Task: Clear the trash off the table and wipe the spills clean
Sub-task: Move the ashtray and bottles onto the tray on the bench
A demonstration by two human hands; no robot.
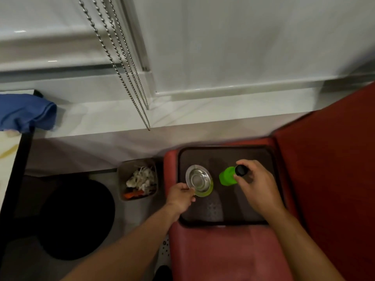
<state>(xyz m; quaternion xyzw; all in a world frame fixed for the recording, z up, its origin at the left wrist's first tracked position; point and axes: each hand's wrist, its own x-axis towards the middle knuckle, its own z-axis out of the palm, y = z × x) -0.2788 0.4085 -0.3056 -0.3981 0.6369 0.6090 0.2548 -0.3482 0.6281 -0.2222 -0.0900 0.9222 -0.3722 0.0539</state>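
Observation:
A dark brown tray [225,157] lies on a red seat. On it, my left hand [179,196] pinches the near rim of a small steel bowl [197,179] that sits in a green saucer [208,189]. My right hand [254,184] grips a green bottle [227,176] by its black cap [240,170], and the bottle is tilted to the left over the tray. A small bin [123,175] full of crumpled white tissue and orange scraps stands on the floor left of the seat. A blue cloth [26,111] lies on the table corner at far left.
The red seat [223,252] and its backrest [332,159] fill the right side. A dark-edged table [8,157] juts in at left, with a black round stool [79,218] below it. Bead chains [125,78] hang before a white sill.

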